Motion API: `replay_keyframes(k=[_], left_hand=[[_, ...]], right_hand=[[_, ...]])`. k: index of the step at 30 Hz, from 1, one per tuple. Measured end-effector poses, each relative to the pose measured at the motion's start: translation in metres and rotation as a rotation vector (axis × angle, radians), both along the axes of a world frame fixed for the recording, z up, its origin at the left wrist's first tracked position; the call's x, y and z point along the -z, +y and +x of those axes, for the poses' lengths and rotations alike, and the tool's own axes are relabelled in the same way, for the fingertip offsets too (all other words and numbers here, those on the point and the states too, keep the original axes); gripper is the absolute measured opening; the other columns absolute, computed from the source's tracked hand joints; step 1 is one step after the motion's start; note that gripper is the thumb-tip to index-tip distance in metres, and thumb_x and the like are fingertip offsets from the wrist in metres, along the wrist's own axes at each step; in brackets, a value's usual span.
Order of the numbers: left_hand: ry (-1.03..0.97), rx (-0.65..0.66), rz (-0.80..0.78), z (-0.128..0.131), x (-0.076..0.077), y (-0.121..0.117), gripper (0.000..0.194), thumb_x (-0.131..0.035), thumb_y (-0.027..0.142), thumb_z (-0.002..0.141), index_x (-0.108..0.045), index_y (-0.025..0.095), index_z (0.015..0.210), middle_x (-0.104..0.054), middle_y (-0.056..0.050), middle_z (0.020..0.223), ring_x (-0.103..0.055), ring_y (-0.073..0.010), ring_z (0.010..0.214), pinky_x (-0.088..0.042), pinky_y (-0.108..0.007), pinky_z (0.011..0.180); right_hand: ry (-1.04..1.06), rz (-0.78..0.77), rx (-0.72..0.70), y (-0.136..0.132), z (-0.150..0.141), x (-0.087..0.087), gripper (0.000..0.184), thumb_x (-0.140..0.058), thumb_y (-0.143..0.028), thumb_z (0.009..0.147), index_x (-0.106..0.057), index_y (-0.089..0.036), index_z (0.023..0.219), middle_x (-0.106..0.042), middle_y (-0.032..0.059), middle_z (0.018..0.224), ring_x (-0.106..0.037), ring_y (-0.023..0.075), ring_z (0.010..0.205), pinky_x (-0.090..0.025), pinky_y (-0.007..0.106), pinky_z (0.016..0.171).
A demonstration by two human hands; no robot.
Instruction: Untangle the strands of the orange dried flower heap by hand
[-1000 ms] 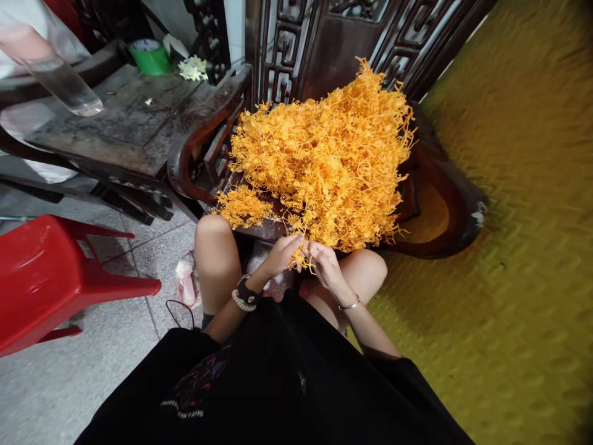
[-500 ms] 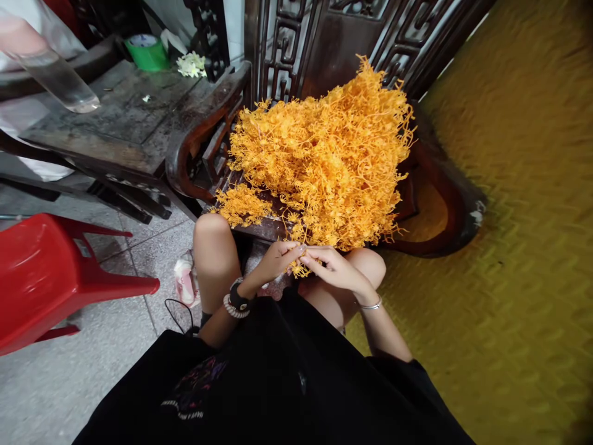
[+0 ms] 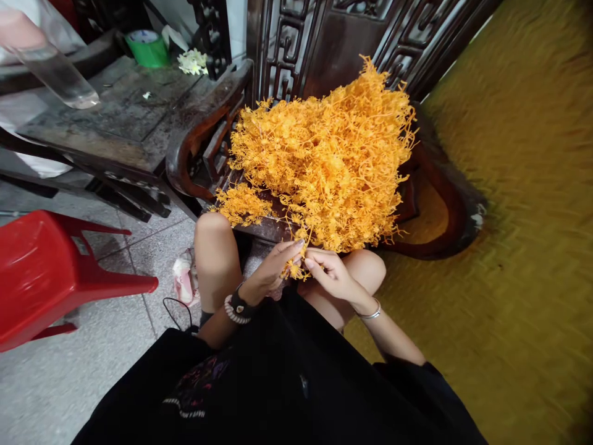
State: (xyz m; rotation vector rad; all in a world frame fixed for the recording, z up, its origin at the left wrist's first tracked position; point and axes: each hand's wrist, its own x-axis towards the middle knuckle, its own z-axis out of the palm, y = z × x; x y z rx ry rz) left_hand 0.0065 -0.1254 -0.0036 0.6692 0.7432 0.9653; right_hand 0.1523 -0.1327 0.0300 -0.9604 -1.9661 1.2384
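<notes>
A big heap of orange, thread-like flower sprigs point(image 3: 324, 154) fills the seat of the dark wooden chair point(image 3: 264, 230) in front of my knees. Beside it on the left lies a smaller clump of the same sprigs point(image 3: 243, 204). Between my hands, at the heap's near edge, is one orange sprig point(image 3: 293, 268). My left hand point(image 3: 277, 266) has its fingers closed on this sprig, with the thumb stretched along its top. From the other side, my right hand point(image 3: 331, 272) pinches at the sprig's stem with thumb and forefinger.
To the left is a dark wooden table point(image 3: 115, 123) with a green tape roll point(image 3: 147, 48), pale flowers point(image 3: 192, 62) and a clear bottle point(image 3: 58, 74). A red plastic stool point(image 3: 41, 272) stands on the speckled floor. A yellow-brown textured surface point(image 3: 509, 247) covers the right side.
My hands have moved slightly apart, and more of the orange sprig shows between them. My left hand has turned, its thumb now pointing up toward the heap.
</notes>
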Motion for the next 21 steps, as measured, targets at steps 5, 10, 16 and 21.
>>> replay_keyframes(k=[5,10,16,21], left_hand=[[-0.161,0.130,-0.038,-0.013,-0.004,0.004,0.042,-0.062,0.048,0.076,-0.036,0.019,0.058,-0.027,0.007,0.047,-0.022,-0.0042,0.040,-0.023,-0.020,0.038],[-0.128,0.132,0.034,-0.015,-0.007,-0.001,0.042,-0.055,0.052,0.079,-0.042,0.019,0.057,-0.030,0.006,0.045,-0.026,-0.0047,0.037,-0.028,-0.021,0.037],[-0.010,0.030,0.148,-0.021,-0.004,-0.002,0.029,-0.053,0.046,0.082,-0.059,0.018,0.076,-0.034,0.006,0.043,-0.033,-0.0076,0.036,-0.034,-0.024,0.041],[0.021,0.048,0.191,-0.024,-0.003,-0.004,0.033,-0.051,0.049,0.085,-0.050,0.018,0.073,-0.040,0.005,0.050,-0.039,-0.0071,0.039,-0.037,-0.022,0.043]], right_hand=[[0.056,-0.016,-0.211,-0.008,-0.005,-0.006,0.039,-0.036,-0.040,0.095,-0.033,-0.022,0.061,-0.035,-0.0015,0.061,-0.035,0.0138,0.058,-0.033,0.029,0.057],[0.100,-0.032,-0.002,-0.006,-0.004,-0.005,0.040,-0.036,-0.045,0.095,-0.034,-0.022,0.062,-0.035,-0.0017,0.062,-0.033,0.0136,0.056,-0.030,0.029,0.055],[0.148,-0.059,0.168,-0.003,-0.004,0.001,0.041,-0.045,-0.050,0.090,-0.040,-0.021,0.062,-0.039,-0.0013,0.062,-0.035,0.0135,0.056,-0.030,0.029,0.054],[0.168,-0.051,0.375,-0.004,-0.009,0.006,0.039,-0.050,-0.050,0.088,-0.046,-0.020,0.063,-0.042,-0.0014,0.061,-0.036,0.0126,0.057,-0.030,0.028,0.054]])
